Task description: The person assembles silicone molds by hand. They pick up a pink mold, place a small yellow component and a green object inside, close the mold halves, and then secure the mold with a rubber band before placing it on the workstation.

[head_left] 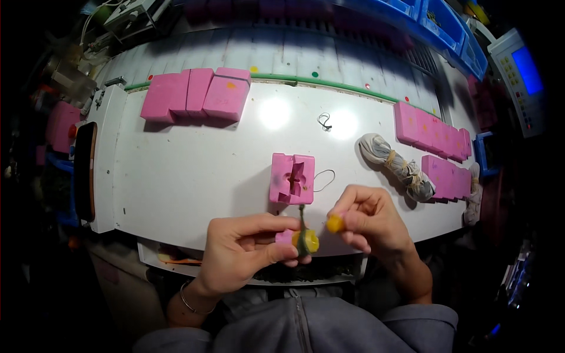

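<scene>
My left hand (pixel 232 250) is closed on a small yellow piece (pixel 311 240) with a dark green stem-like strip (pixel 302 235) across it. A little pink piece (pixel 284 237) shows between the same fingers, touching the yellow part. To its right, my right hand (pixel 379 223) pinches another small yellow piece (pixel 335 223) between thumb and fingertips. Just beyond both hands stands a pink block mold (pixel 292 179), split along its middle with a dark hollow inside. A thin loop like a rubber band (pixel 325 180) lies against its right side.
Banded pink blocks (pixel 226 97) stand at the far left, with more pink blocks (pixel 432 129) at the right. A tied grey cloth bundle (pixel 394 165) lies near them. Another dark loop (pixel 324 122) is farther back. Blue bins (pixel 441 26) overhang the back right; a phone-like slab (pixel 86 170) edges the left.
</scene>
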The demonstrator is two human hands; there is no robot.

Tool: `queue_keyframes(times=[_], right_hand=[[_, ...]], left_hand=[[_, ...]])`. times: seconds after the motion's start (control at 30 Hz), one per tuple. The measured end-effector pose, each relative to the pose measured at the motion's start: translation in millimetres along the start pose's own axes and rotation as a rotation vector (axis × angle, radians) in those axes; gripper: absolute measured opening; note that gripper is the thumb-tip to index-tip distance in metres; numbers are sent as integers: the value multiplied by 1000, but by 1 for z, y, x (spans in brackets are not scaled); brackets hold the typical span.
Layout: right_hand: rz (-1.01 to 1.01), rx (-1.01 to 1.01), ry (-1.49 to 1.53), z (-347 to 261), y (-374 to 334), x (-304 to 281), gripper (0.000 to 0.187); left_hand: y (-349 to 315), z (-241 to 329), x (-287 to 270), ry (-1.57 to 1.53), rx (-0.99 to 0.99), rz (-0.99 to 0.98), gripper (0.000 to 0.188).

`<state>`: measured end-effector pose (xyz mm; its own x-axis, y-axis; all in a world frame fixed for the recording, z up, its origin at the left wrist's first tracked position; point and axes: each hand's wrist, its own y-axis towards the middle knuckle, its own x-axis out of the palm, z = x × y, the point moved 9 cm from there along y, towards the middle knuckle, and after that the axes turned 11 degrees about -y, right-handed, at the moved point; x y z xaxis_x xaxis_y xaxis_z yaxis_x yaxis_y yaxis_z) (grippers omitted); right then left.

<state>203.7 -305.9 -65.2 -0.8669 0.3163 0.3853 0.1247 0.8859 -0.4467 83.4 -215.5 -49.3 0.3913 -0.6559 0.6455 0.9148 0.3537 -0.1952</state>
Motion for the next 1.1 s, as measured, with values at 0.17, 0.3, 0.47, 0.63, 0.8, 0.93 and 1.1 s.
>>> queue_keyframes(times=[0.17, 0.3, 0.47, 0.63, 0.8, 0.93, 1.1], right_hand=[[444, -313, -1206, -16, -16, -19, 23], [43, -236, -383, -8, -16, 14, 33], [-116, 1, -166, 6, -6, 40, 21], [-91, -221, -92, 1, -13, 43, 23], [-76, -412, 0, -6, -17, 48, 24], [-38, -479, 13, -11, -17, 49, 24], [-44, -499, 150, -13, -13, 46, 24]], left_hand=[[-1, 4, 1, 214, 136, 79, 31], [1, 12, 6, 428, 167, 144, 28], [-7, 35, 41, 893, 552, -53, 40], [-18, 44, 53, 901, 637, -68, 35], [-18, 47, 49, 859, 685, -68, 32], [-15, 49, 49, 827, 703, -57, 30], [-12, 49, 46, 776, 748, -29, 28]])
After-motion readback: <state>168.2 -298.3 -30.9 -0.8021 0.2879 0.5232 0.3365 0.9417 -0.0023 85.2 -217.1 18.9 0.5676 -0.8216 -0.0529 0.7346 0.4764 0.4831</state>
